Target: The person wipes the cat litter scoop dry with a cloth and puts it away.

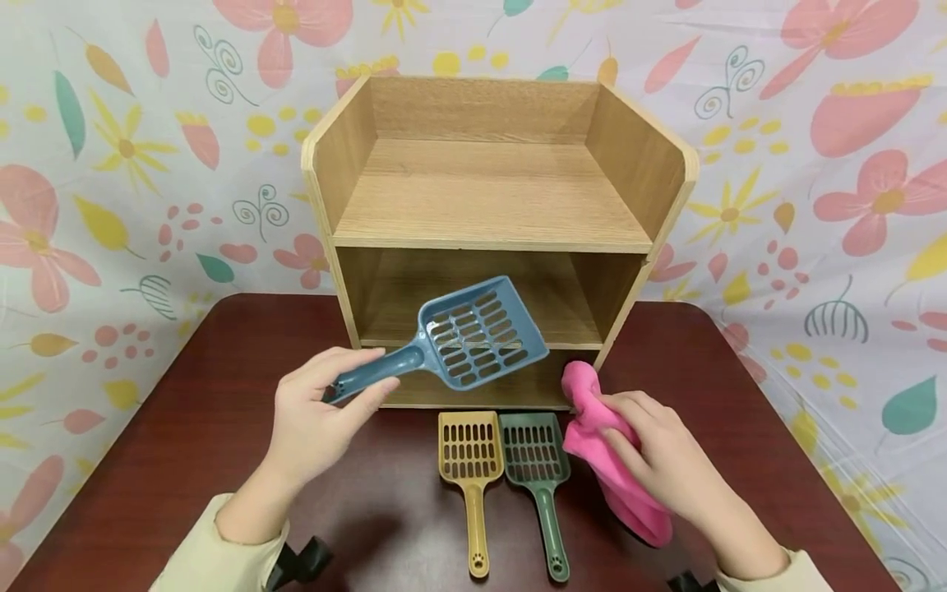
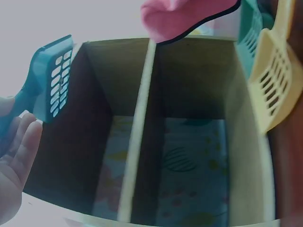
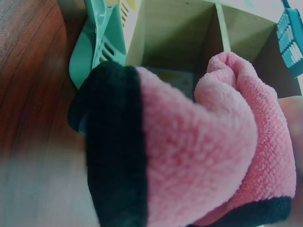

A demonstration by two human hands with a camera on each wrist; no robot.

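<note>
My left hand pinches the handle of a blue slotted litter scoop, raised in front of the wooden shelf. Bunched in my right hand is a pink cloth with a dark edging, held to the right of the other scoops. A yellow litter scoop and a green litter scoop lie side by side on the table, handles toward me. In the right wrist view the fluffy pink cloth hides most of the right hand's fingers.
A wooden shelf with an upper tray and lower compartments stands at the back of the dark red table. Behind it hangs a flower-patterned cloth backdrop. The two lying scoops are close to the shelf's front.
</note>
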